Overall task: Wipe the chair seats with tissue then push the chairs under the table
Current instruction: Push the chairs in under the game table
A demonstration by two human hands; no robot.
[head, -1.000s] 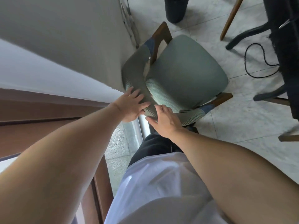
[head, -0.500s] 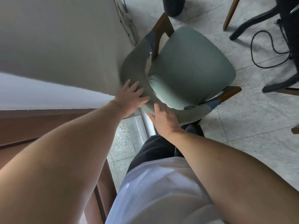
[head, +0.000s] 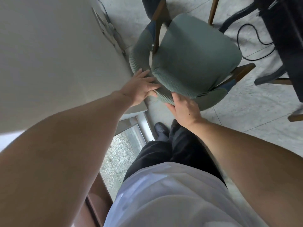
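Pale tiled floor (head: 246, 115), big white bench (head: 49, 54) on the left | green chair (head: 193, 61) sits just beside bench edge | left hand (head: 139, 87) and right hand (head: 183, 107) both grip its curved backrest, fingers curled over

text: none legible | labels: none | numbers: none | signs: none

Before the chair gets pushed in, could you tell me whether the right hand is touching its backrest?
Touching: the head view shows the right hand gripping the green backrest.
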